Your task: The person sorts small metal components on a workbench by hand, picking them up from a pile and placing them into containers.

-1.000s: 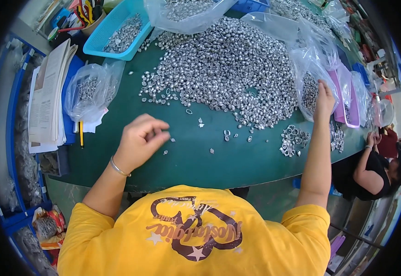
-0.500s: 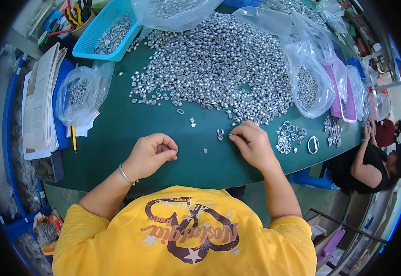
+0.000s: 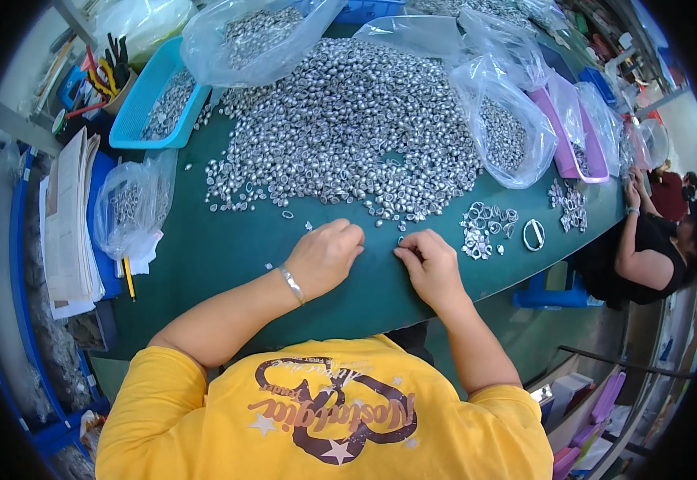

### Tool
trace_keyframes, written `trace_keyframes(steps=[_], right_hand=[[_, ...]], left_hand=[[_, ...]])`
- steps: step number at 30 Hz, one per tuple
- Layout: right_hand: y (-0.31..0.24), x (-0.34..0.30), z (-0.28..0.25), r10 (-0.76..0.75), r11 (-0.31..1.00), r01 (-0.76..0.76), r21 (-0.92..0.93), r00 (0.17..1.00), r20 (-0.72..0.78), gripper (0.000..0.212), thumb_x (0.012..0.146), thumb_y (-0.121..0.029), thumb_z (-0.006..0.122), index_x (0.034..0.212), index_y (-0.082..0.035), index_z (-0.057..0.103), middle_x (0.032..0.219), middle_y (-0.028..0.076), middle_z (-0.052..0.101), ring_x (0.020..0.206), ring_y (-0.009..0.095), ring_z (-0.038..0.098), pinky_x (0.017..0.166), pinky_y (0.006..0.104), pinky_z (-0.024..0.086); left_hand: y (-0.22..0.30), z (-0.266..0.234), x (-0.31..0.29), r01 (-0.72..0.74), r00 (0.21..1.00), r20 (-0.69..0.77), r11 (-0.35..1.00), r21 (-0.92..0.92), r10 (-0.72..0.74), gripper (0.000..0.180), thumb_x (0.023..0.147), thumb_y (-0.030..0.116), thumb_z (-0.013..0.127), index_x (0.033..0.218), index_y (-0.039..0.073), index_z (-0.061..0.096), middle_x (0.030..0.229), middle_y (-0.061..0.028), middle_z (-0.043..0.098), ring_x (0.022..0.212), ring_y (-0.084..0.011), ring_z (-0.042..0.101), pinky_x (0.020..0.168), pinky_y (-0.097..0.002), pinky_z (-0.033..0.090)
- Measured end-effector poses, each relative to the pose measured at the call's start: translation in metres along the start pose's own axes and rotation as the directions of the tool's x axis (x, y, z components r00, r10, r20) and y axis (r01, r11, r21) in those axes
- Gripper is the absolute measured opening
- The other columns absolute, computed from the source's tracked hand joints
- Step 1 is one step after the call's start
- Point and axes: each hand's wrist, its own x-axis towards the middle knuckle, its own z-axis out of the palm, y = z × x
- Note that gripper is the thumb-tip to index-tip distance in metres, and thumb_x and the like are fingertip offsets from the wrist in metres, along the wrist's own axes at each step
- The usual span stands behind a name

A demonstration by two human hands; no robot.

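My left hand [image 3: 326, 256] is over the green table, its fingers curled together and pointing toward my right hand. What it holds, if anything, is hidden. To its right, my right hand [image 3: 432, 266] pinches thumb against forefinger, with a tiny silver metal piece [image 3: 400, 239] at the fingertips. A gap of bare table separates the hands. Just beyond them spreads a big heap of small rounded, hollow silver metal pieces [image 3: 340, 128]. One small silver fragment [image 3: 308, 226] lies by my left knuckles, another [image 3: 268, 266] beside my left wrist.
Right of my right hand lie silver rings and bits [image 3: 480, 228], a larger ring [image 3: 533, 235] and a small cluster [image 3: 570, 206]. Plastic bags [image 3: 516, 132], a purple tray [image 3: 596, 164] and a turquoise basket [image 3: 124, 132] surround the heap. Another person [image 3: 652, 256] sits at right.
My left hand has moved right, close to my right hand. The small pair of silver pieces beside my right fingertips no longer shows. The whole view has shifted slightly.
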Motion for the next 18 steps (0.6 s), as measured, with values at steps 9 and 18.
trace_keyframes(steps=[9, 18], right_hand=[[0.014, 0.019, 0.006, -0.088, 0.996, 0.085, -0.034, 0.992, -0.091, 0.007, 0.073, -0.003, 0.063, 0.078, -0.001, 0.060, 0.074, 0.013, 0.056, 0.062, 0.027, 0.056, 0.057, 0.0341, 0.047], [0.030, 0.018, -0.030, 0.493, 0.308, -0.575, 0.758, 0.778, 0.390, 0.009, 0.080, -0.006, 0.056, 0.083, 0.002, 0.059, 0.062, 0.005, 0.056, 0.056, 0.013, 0.054, 0.055, 0.0278, 0.046]], left_hand=[[0.006, 0.008, 0.037, -0.088, 0.990, -0.113, 0.996, -0.008, 0.087, 0.016, 0.074, 0.008, 0.060, 0.090, 0.007, 0.061, 0.075, -0.0104, 0.057, 0.069, -0.0287, 0.058, 0.061, -0.0352, 0.048], [0.004, 0.014, 0.040, -0.117, 0.991, -0.052, 0.991, 0.063, 0.121, 0.008, 0.073, 0.009, 0.062, 0.081, 0.008, 0.062, 0.071, -0.0076, 0.054, 0.066, -0.0253, 0.056, 0.058, -0.0337, 0.047]])
